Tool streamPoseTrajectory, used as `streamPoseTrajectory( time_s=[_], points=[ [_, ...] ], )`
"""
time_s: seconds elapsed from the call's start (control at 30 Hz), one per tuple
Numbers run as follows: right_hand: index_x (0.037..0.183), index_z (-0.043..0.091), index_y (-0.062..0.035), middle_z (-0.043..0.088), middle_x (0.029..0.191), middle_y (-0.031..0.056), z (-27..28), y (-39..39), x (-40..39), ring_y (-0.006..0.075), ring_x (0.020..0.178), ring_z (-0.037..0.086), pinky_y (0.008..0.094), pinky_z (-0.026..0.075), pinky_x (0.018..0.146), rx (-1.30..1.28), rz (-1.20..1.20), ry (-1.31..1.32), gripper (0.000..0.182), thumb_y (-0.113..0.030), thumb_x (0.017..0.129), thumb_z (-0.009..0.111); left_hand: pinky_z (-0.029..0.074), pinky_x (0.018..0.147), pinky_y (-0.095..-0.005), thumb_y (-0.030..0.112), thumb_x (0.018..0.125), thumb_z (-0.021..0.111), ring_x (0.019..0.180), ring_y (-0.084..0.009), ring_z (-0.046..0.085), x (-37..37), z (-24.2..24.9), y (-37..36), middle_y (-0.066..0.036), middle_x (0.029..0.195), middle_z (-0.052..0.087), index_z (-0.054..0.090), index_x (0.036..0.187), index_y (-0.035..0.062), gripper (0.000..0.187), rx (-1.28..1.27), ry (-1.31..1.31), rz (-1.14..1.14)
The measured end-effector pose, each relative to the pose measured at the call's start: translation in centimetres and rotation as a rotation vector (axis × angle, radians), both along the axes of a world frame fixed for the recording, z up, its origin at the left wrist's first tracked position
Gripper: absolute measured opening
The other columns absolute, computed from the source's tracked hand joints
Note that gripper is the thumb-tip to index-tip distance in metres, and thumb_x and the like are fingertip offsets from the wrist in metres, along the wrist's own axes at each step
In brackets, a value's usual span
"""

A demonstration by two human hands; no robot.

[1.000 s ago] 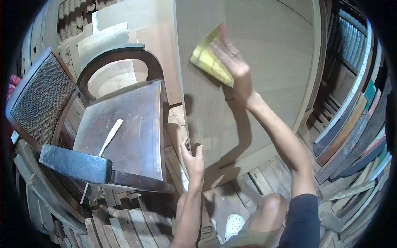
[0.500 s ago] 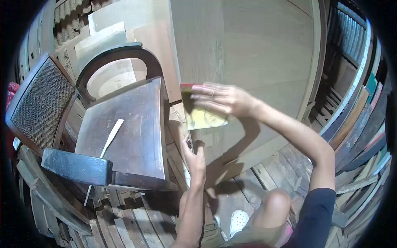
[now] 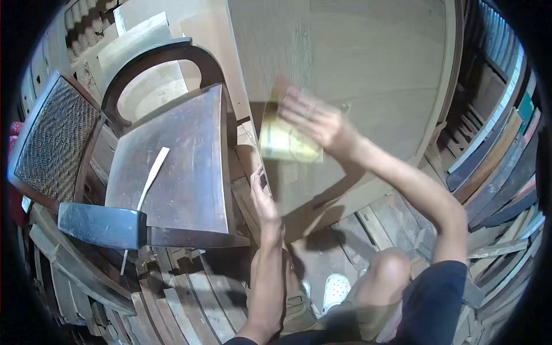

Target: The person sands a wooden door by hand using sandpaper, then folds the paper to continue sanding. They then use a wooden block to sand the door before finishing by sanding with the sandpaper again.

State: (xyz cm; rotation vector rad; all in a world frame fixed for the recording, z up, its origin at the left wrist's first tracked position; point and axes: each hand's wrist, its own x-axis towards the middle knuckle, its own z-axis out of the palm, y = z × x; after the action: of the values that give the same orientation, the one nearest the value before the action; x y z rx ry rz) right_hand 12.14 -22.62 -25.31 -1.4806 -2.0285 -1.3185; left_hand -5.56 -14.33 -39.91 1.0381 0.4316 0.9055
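A broad, pale brown wooden panel point(image 3: 379, 75) fills the upper middle of the view, its left edge running down close to the person's left side. Below it spreads a wooden floor point(image 3: 345, 248) of worn planks. To the left of the panel stands a dark armchair point(image 3: 167, 190) with a woven back, a smooth seat and a curved arm on its far side. Along the right side of the view, painted and bare boards point(image 3: 489, 167) are stacked on edge. The yellow sheet point(image 3: 287, 146), reddish along its upper edge and slightly blurred, is against the lower left part of the panel. The right hand point(image 3: 317, 122) lies across it with the fingers nearly straight; its thumb is hidden, so I cannot tell whether the grip is closed on the sheet or only pressing it. The left hand point(image 3: 265, 201) is at the panel's left edge, fingers loosely bent; whether its grip clasps that edge, I cannot tell. A white, perforated shoe point(image 3: 335, 290) is down on the floor beside the person's bent knee. A slim, pale stick point(image 3: 154, 175) slants over the seat, its lower end showing beneath the armchair's near arm
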Motion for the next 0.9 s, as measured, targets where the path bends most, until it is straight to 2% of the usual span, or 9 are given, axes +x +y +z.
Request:
streamPoseTrajectory(
  time_s=[0.07, 0.27, 0.33, 0.4, 0.5, 0.67, 0.77, 0.87, 0.9],
  points=[
    [0.126, 0.065, -0.0078, 0.066, 0.131, 0.009, -2.0, -1.1, -0.3, 0.0239, 0.132, 0.054, 0.0394, 0.047, 0.113, -0.361, 0.144, -0.183, 0.039, -0.009, 0.087, 0.068, 0.04, 0.11, -0.0384, 0.036, 0.11, 0.027, 0.129, -0.0232, 0.05, 0.1, 0.1, -0.2, -0.016, 0.137, 0.051, 0.049, 0.138, -0.0011, 0.051, -0.013, 0.015, 0.031],
    [0.126, 0.066, -0.0091, 0.063, 0.135, 0.008, 0.9, 0.9, 0.1, 0.0251, 0.132, 0.055, 0.0398, 0.048, 0.112, 0.228, -0.03, 0.242, 0.039, -0.007, 0.087, 0.066, 0.043, 0.105, -0.0357, 0.034, 0.11, 0.027, 0.122, -0.0201, 0.053, 0.6, 0.3, -0.4, -0.013, 0.13, 0.055, 0.052, 0.133, -0.0008, 0.049, -0.002, -0.003, 0.058],
    [0.125, 0.067, -0.0048, 0.064, 0.134, 0.0126, -1.1, 0.6, -0.5, 0.0295, 0.132, 0.055, 0.0444, 0.047, 0.112, -0.188, 0.212, 0.061, 0.039, -0.006, 0.087, 0.065, 0.046, 0.1, -0.0332, 0.031, 0.11, 0.028, 0.121, -0.019, 0.054, 0.4, 0.3, -0.2, -0.011, 0.129, 0.055, 0.05, 0.135, 0.0007, 0.045, -0.036, 0.045, 0.045],
    [0.126, 0.066, -0.0038, 0.065, 0.132, 0.0138, -0.2, 0.6, 1.0, 0.0299, 0.131, 0.056, 0.045, 0.047, 0.111, -0.177, 0.233, -0.036, 0.038, -0.007, 0.089, 0.063, 0.046, 0.1, -0.0324, 0.031, 0.109, 0.029, 0.119, -0.0187, 0.056, 0.3, 0.3, -0.4, -0.01, 0.128, 0.055, 0.05, 0.135, 0.0014, 0.044, -0.009, 0.106, 0.093],
    [0.127, 0.066, -0.0032, 0.066, 0.13, 0.0134, 3.6, 1.0, 0.3, 0.0298, 0.129, 0.058, 0.0464, 0.047, 0.11, 0.444, 0.07, 0.552, 0.039, -0.006, 0.088, 0.064, 0.047, 0.099, -0.0327, 0.032, 0.108, 0.031, 0.118, -0.0198, 0.057, 0.0, 1.9, -0.7, -0.011, 0.127, 0.056, 0.05, 0.135, 0.0029, 0.044, -0.015, 0.093, 0.046],
    [0.125, 0.067, -0.0018, 0.067, 0.129, 0.011, 0.2, 0.0, 2.1, 0.0277, 0.13, 0.057, 0.0432, 0.048, 0.109, 0.05, 0.098, 0.006, 0.038, 0.001, 0.087, 0.06, 0.045, 0.093, -0.0342, 0.036, 0.107, 0.035, 0.113, -0.0169, 0.058, 0.5, 1.5, -1.1, -0.006, 0.127, 0.058, 0.052, 0.138, 0.0101, 0.044, -0.003, 0.104, 0.075],
    [0.13, 0.062, 0.004, 0.062, 0.133, 0.0226, 3.8, -1.1, 5.5, 0.0345, 0.127, 0.058, 0.042, 0.049, 0.107, 0.379, -0.014, 0.492, 0.047, 0.005, 0.083, 0.059, 0.045, 0.094, -0.0322, 0.031, 0.107, 0.035, 0.113, -0.0159, 0.057, 0.8, 0.0, -0.4, -0.005, 0.124, 0.058, 0.051, 0.137, 0.008, 0.041, 0.078, 0.027, 0.079],
    [0.131, 0.061, 0.0055, 0.059, 0.134, 0.0263, 8.0, -1.0, 7.8, 0.0381, 0.127, 0.057, 0.0442, 0.049, 0.104, 0.809, -0.19, 0.691, 0.056, 0.005, 0.074, 0.065, 0.044, 0.094, -0.0286, 0.025, 0.107, 0.035, 0.112, -0.0154, 0.056, 0.6, 1.2, -1.1, -0.004, 0.122, 0.058, 0.052, 0.135, 0.006, 0.038, -0.004, 0.03, 0.087],
    [0.13, 0.061, 0.0051, 0.059, 0.134, 0.0268, 6.8, -0.6, 7.6, 0.0384, 0.127, 0.057, 0.0444, 0.049, 0.104, 0.667, -0.158, 0.525, 0.054, 0.006, 0.076, 0.062, 0.044, 0.095, -0.0284, 0.024, 0.107, 0.035, 0.113, -0.0154, 0.056, 0.8, 0.4, -0.8, -0.005, 0.121, 0.058, 0.052, 0.134, 0.0055, 0.037, 0.064, 0.031, 0.116]
  ],
)
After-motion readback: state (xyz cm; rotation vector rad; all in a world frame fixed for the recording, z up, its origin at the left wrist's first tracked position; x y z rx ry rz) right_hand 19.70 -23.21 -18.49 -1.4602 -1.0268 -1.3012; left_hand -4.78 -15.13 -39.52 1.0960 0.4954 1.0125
